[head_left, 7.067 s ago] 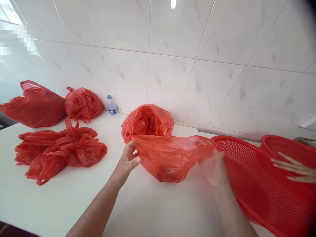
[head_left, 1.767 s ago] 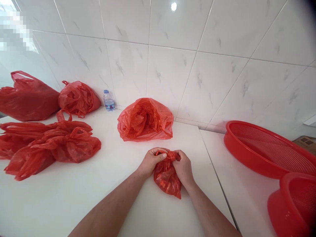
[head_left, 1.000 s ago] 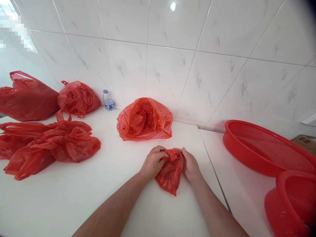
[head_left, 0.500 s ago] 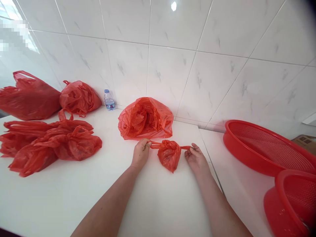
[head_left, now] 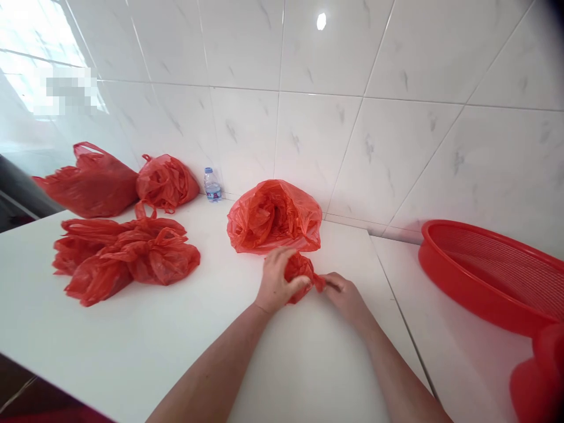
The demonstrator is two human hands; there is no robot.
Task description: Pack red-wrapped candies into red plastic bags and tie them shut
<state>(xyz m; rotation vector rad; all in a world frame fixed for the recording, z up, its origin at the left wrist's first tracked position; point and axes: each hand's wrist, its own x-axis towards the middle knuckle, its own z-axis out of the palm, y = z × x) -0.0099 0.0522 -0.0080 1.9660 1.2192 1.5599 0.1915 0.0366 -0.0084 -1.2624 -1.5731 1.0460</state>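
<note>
A small bunched red plastic bag (head_left: 299, 270) lies on the white table (head_left: 132, 346) in front of me. My left hand (head_left: 277, 281) is wrapped round its left side. My right hand (head_left: 348, 296) pinches a twisted tail of the same bag at its right. Just behind them stands an open red bag stuffed with crumpled red bags (head_left: 274, 216).
A heap of red bags (head_left: 126, 255) lies at the left, with two fuller red bags (head_left: 92, 182) (head_left: 166, 183) against the tiled wall. A small water bottle (head_left: 212, 185) stands by the wall. A large red mesh basket (head_left: 489, 273) and a second red basket (head_left: 540, 376) sit at the right.
Half a second ago my hands pulled the bag's two tails apart. Now my left hand has closed over the bundle and the hands are close together. The camera has swung slightly left.
</note>
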